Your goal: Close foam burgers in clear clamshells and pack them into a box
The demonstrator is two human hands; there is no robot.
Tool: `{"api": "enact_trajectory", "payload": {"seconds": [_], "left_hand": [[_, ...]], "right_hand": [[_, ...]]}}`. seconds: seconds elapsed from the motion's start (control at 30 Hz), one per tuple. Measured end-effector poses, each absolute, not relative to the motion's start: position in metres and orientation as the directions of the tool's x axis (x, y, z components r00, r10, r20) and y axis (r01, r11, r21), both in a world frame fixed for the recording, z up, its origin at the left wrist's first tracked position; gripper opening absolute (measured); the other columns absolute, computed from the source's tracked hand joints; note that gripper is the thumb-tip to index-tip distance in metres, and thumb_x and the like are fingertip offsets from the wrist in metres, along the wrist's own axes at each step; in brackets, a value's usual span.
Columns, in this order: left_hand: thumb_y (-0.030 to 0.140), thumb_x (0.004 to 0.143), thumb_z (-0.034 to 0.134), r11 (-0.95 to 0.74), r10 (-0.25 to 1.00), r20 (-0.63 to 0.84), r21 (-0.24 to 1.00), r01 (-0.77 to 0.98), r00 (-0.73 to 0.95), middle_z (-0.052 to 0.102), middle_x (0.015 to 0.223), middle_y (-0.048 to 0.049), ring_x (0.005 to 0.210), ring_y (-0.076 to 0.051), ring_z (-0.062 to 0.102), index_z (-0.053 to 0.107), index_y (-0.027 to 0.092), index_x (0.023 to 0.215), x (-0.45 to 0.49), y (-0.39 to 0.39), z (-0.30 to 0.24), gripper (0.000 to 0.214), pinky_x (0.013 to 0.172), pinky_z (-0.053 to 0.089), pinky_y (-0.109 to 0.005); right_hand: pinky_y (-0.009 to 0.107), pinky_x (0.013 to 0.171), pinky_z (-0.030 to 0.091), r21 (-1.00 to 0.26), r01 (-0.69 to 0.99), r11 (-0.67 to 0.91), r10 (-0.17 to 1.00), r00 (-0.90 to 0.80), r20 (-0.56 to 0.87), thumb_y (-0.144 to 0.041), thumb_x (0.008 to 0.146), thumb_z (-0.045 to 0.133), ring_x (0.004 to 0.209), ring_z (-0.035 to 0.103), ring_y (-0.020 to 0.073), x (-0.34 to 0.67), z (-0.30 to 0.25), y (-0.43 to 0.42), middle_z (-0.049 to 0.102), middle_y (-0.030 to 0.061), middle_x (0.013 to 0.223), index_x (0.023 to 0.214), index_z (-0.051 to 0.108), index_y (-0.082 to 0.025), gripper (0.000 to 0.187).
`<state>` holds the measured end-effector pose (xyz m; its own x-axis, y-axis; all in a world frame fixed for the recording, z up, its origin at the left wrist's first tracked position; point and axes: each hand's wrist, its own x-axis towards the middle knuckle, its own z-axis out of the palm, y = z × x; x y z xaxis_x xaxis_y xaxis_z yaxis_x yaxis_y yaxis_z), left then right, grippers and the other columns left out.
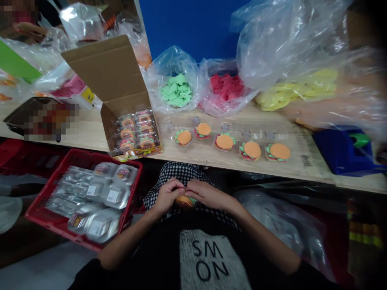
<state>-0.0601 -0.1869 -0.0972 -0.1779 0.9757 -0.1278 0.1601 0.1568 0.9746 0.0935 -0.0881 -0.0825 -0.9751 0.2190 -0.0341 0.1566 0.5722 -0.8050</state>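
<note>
Both hands worked on one toy burger (pixel 183 202), low over the checked cloth (pixel 173 171) on the lap, nearer the body than the open cardboard box (pixel 121 102) and to its right. Left hand (pixel 169 195): narrow, thumb and fingers pinched at the burger's upper edge. Right hand (pixel 208 194): fingers together, closed over the green-edged side, thumb not clear. Looked like a two-handed hold; couldn't tell exactly what the fingertips pinched, or whether a clear case sat around this burger.

Doing it well, my read: light, even pressure from both sides, since the layers looked soft and could slide or crease; bun squared over the leafy edge; wrists low, close to the lap, so a slip fell short.

Useful reference: five burgers in open clear cases (pixel 225 141), on the table (pixel 193 152) right of the box, buns up, green edges poking out. Green pieces (pixel 177 90) sat bagged just right of the box, red pieces (pixel 226 86) beyond those, yellow pieces (pixel 298 90) farthest right. Red crate (pixel 62 230) with clear packs: lower than the box, on its near-left side.
</note>
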Motion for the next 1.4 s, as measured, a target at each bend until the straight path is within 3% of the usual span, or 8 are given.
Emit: {"api": "enact_trajectory", "payload": {"seconds": [0.17,0.43,0.6,0.83,0.97,1.2,1.4], "left_hand": [[0.031,0.071,0.058,0.211,0.953,-0.187,0.974,0.081,-0.236,0.050,0.066,-0.0005,0.067,-0.013,0.046,0.058,0.016,0.064,-0.057,-0.197,-0.105,0.017,0.065,0.037,-0.024],[0.033,0.074,0.055,0.287,0.884,-0.268,0.958,-0.008,-0.384,0.055,0.076,-0.0025,0.075,-0.016,0.049,0.059,0.016,0.077,-0.073,-0.217,-0.108,0.018,0.071,0.038,-0.025],[0.031,0.076,0.053,0.268,0.892,-0.232,0.962,0.042,-0.388,0.052,0.074,-0.0014,0.074,-0.015,0.048,0.058,0.016,0.074,-0.072,-0.220,-0.112,0.016,0.071,0.037,-0.025],[0.031,0.078,0.050,0.247,0.915,-0.194,0.963,0.110,-0.355,0.049,0.069,-0.0013,0.070,-0.014,0.045,0.055,0.016,0.067,-0.064,-0.216,-0.111,0.018,0.067,0.036,-0.025],[0.030,0.076,0.051,0.228,0.935,-0.173,0.962,0.149,-0.311,0.049,0.069,-0.0011,0.070,-0.015,0.046,0.056,0.017,0.068,-0.063,-0.208,-0.101,0.016,0.067,0.036,-0.025],[0.031,0.073,0.053,0.236,0.951,-0.184,0.952,0.197,-0.251,0.050,0.067,-0.0008,0.069,-0.014,0.046,0.058,0.016,0.066,-0.061,-0.198,-0.096,0.017,0.067,0.036,-0.025],[0.033,0.076,0.051,0.309,0.891,-0.280,0.951,0.026,-0.359,0.050,0.069,-0.0004,0.068,-0.013,0.045,0.054,0.016,0.071,-0.074,-0.208,-0.109,0.017,0.066,0.037,-0.024]], "right_hand": [[0.026,0.063,0.034,-0.810,0.156,0.566,0.203,-0.978,-0.047,-0.035,0.089,0.031,0.069,0.043,0.0147,0.088,-0.087,-0.093,0.048,0.0028,0.073,0.075,0.049,-0.018,0.029],[0.025,0.060,0.032,-0.816,0.244,0.524,0.260,-0.958,-0.119,-0.043,0.086,0.038,0.068,0.042,0.0139,0.085,-0.095,-0.091,0.047,0.0016,0.073,0.074,0.045,-0.018,0.028],[0.025,0.061,0.031,-0.846,0.200,0.494,0.220,-0.970,-0.101,-0.040,0.089,0.032,0.068,0.041,0.0133,0.087,-0.101,-0.099,0.046,0.0010,0.072,0.072,0.045,-0.018,0.030],[0.025,0.059,0.031,-0.865,0.235,0.444,0.262,-0.957,-0.125,-0.042,0.088,0.032,0.065,0.040,0.0128,0.098,-0.104,-0.105,0.044,-0.0002,0.068,0.068,0.043,-0.019,0.033],[0.026,0.062,0.032,-0.830,0.244,0.502,0.290,-0.951,-0.104,-0.038,0.088,0.035,0.069,0.041,0.0142,0.097,-0.096,-0.099,0.046,0.0016,0.073,0.073,0.046,-0.019,0.026],[0.027,0.066,0.033,-0.824,0.136,0.550,0.203,-0.979,-0.026,-0.035,0.089,0.032,0.071,0.043,0.0145,0.086,-0.093,-0.096,0.049,0.0021,0.072,0.073,0.050,-0.018,0.030],[0.025,0.062,0.033,-0.873,0.245,0.421,0.373,-0.925,-0.079,-0.038,0.086,0.038,0.069,0.042,0.0136,0.087,-0.106,-0.094,0.047,0.0012,0.073,0.074,0.046,-0.018,0.025]]}}
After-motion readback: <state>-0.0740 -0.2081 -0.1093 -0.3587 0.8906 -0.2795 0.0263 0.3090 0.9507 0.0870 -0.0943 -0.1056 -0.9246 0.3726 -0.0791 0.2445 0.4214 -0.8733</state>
